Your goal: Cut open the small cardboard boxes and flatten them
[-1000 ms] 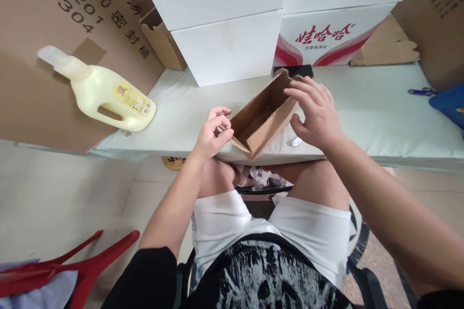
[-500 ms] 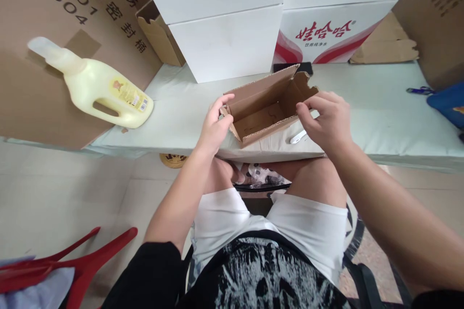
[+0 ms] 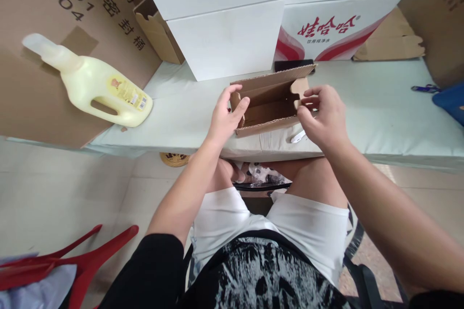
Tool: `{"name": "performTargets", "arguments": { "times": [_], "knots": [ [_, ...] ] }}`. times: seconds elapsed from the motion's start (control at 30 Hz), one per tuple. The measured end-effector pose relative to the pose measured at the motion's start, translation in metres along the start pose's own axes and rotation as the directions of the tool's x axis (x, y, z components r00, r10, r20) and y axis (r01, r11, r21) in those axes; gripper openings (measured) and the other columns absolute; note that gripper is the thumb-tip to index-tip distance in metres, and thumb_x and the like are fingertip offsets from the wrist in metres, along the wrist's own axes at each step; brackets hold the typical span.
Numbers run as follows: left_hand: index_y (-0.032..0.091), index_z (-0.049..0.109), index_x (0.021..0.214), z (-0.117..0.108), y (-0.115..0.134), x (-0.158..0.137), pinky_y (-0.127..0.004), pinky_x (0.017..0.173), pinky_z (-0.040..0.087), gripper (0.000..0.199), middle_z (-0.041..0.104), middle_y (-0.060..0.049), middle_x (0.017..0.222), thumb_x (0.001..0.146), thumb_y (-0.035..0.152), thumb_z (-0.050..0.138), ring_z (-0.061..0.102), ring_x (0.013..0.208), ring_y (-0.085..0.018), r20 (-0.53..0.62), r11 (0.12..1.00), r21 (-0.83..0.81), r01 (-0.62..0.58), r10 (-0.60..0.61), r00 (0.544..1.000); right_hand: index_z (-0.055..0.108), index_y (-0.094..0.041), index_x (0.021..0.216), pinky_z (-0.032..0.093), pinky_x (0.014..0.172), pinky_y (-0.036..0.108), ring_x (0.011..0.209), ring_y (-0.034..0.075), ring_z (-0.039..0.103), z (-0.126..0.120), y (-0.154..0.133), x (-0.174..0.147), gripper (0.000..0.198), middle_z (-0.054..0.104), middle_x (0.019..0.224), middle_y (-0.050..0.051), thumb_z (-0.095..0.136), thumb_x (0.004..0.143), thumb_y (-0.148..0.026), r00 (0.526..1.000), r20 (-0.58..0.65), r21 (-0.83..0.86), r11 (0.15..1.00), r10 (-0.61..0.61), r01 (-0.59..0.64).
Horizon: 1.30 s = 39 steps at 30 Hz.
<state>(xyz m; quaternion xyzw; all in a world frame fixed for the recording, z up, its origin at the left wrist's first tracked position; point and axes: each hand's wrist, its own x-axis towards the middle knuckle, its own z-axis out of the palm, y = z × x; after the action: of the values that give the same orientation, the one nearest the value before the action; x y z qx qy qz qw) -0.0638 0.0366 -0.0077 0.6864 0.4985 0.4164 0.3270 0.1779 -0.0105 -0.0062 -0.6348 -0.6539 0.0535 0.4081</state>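
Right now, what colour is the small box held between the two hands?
Plain brown cardboard, unprinted; the small box shows best in the head view, open side up.

Small brown cardboard box (image 3: 268, 101), open, apparently empty, lying on table edge.

The small open carton (image 3: 270, 101) is plain brown cardboard; the jug (image 3: 96, 87) is pale yellow with a yellow label; the table (image 3: 362, 106) is whitish; the stacked boxes (image 3: 224, 34) are white, one box (image 3: 326, 29) bearing red characters and red swooshes; the chair (image 3: 83, 263) is red; the shorts (image 3: 271, 227) are white; the shirt (image 3: 268, 275) is black with a white, perhaps brushstroke, print.
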Motion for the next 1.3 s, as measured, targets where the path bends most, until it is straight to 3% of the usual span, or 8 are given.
{"name": "performTargets", "arguments": {
  "times": [0.17,0.47,0.63,0.73,0.83,0.93,1.13,1.3],
  "knots": [
    [0.030,0.057,0.128,0.000,-0.013,0.006,-0.034,0.109,0.050,0.055,0.063,-0.005,0.132,0.100,0.070,0.032,0.061,0.128,-0.021,-0.010,0.995,-0.078,-0.070,0.069,0.998,0.062,-0.024,0.096,0.056,0.079,0.039,0.083,0.021,0.068,-0.005,-0.004,0.004,0.014,0.066,0.095,0.006,0.054,0.086,-0.028,0.998,0.055,-0.031,0.999,-0.010,0.012],
    [0.035,0.038,0.134,0.007,-0.044,0.014,-0.036,0.094,0.057,0.052,0.056,-0.007,0.140,0.092,0.044,0.068,0.060,0.128,-0.021,0.000,0.994,-0.107,-0.001,0.001,1.000,0.056,-0.023,0.111,0.057,0.086,0.043,0.098,0.024,0.067,0.001,0.014,0.009,0.025,0.064,0.108,0.009,0.053,0.087,-0.027,0.997,0.042,0.030,0.998,-0.058,0.057],
    [0.027,0.064,0.113,0.003,-0.044,0.017,-0.040,0.111,0.051,0.022,0.064,-0.006,0.133,0.094,0.030,0.055,0.059,0.132,-0.021,0.008,0.990,-0.127,-0.058,0.059,0.998,0.049,-0.022,0.129,0.053,0.102,0.050,0.122,0.030,0.060,0.016,0.040,0.007,0.045,0.060,0.130,0.015,0.060,0.088,-0.035,1.000,0.018,0.005,1.000,-0.024,0.024],
    [0.025,0.072,0.104,-0.003,-0.045,0.015,-0.042,0.116,0.047,0.029,0.066,-0.007,0.132,0.098,0.029,0.043,0.060,0.132,-0.022,0.003,0.989,-0.120,-0.087,0.088,0.996,0.038,-0.023,0.144,0.054,0.100,0.049,0.125,0.029,0.061,0.027,0.051,0.003,0.058,0.054,0.142,0.017,0.058,0.091,-0.037,0.998,0.049,0.099,0.994,0.030,-0.035],
    [0.026,0.072,0.114,-0.007,-0.047,0.007,-0.044,0.116,0.047,0.039,0.064,-0.009,0.135,0.100,0.051,0.046,0.058,0.134,-0.025,0.048,0.983,-0.021,-0.183,0.184,0.982,0.027,-0.024,0.155,0.054,0.102,0.049,0.129,0.029,0.059,0.034,0.054,0.001,0.068,0.054,0.145,0.018,0.055,0.094,-0.040,0.997,0.061,0.091,0.995,0.047,-0.052],
    [0.026,0.068,0.128,-0.009,-0.053,-0.002,-0.044,0.117,0.046,0.056,0.058,-0.012,0.141,0.095,0.068,0.050,0.055,0.136,-0.027,0.101,0.947,0.088,-0.310,0.301,0.948,0.041,-0.024,0.153,0.048,0.112,0.053,0.137,0.030,0.054,0.035,0.055,0.002,0.060,0.054,0.147,0.016,0.052,0.097,-0.041,0.997,0.071,0.064,0.998,0.017,-0.022],
    [0.023,0.070,0.129,-0.013,-0.051,-0.010,-0.049,0.121,0.042,0.056,0.057,-0.013,0.148,0.102,0.060,0.038,0.054,0.139,-0.028,0.149,0.866,0.329,-0.377,0.346,0.926,0.067,-0.025,0.134,0.037,0.123,0.055,0.138,0.031,0.053,0.039,0.060,0.004,0.049,0.060,0.143,0.013,0.054,0.096,-0.053,0.997,0.060,0.180,0.982,0.046,-0.056],
    [0.013,0.061,0.141,-0.011,-0.005,-0.017,-0.052,0.125,0.036,0.064,0.057,-0.015,0.152,0.091,0.053,0.057,0.043,0.149,-0.036,0.286,0.721,0.588,-0.367,0.239,0.928,0.068,-0.025,0.134,0.037,0.123,0.056,0.138,0.031,0.053,0.044,0.059,0.004,0.050,0.060,0.143,0.013,0.051,0.097,-0.055,0.998,0.037,0.180,0.982,0.059,-0.065]
  ]
}}
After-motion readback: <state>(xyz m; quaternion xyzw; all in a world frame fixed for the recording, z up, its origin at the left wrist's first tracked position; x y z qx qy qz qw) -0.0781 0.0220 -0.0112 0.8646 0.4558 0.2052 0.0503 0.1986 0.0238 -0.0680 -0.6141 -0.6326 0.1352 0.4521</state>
